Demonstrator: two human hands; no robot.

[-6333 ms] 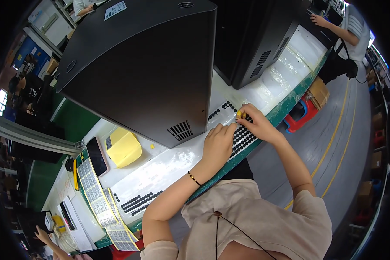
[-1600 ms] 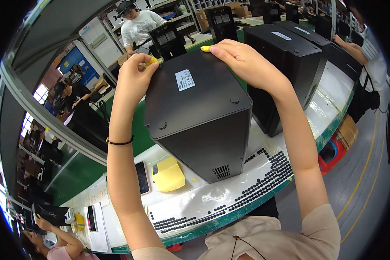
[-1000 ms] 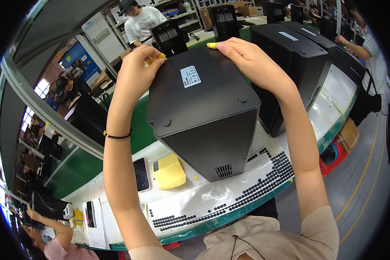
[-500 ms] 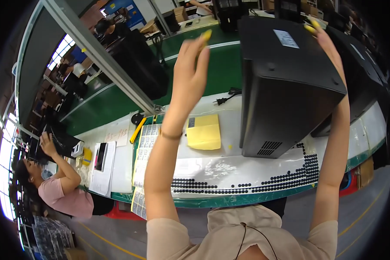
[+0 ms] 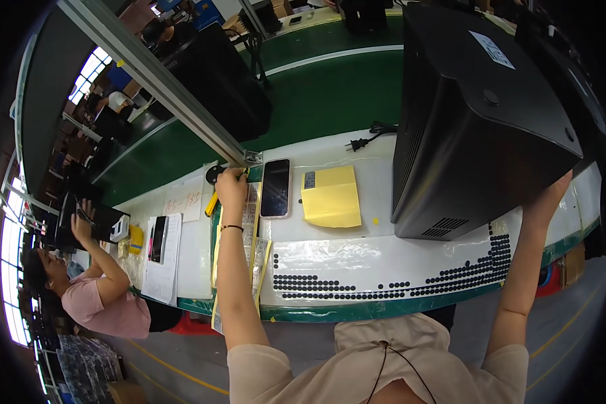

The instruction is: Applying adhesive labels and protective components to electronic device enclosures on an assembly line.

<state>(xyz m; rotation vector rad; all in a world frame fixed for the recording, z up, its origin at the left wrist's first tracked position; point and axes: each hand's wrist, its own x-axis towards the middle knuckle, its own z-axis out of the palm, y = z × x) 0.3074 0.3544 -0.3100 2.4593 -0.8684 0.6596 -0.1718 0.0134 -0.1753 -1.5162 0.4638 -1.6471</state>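
Note:
A big black case [image 5: 444, 161] stands on the right of the worktable, with a slotted vent, a white label and round black feet on its upper face. My right hand [image 5: 547, 198] grips its lower right edge; the fingertips are hidden by the case. At the foot of the metal post, my left hand [image 5: 231, 190] is closed beside a round black object [image 5: 214, 174] and a yellow-handled tool [image 5: 212, 203]. What its fingers hold, if anything, I cannot make out. Beneath the left forearm lie sheets of labels [image 5: 259, 259]. Small black round pads [image 5: 468, 277] line the table's front.
A phone [image 5: 276, 188], a folded yellow paper [image 5: 331, 196] and a black plug [image 5: 358, 144] lie left of the case. Beyond runs a green conveyor belt [image 5: 330, 94] bearing another black case [image 5: 222, 87]. A co-worker in pink [image 5: 108, 303] sits at left.
My left hand has come down from above the belt to the post's foot. My right hand has moved from the case's far top to its near right edge. The phone is now uncovered.

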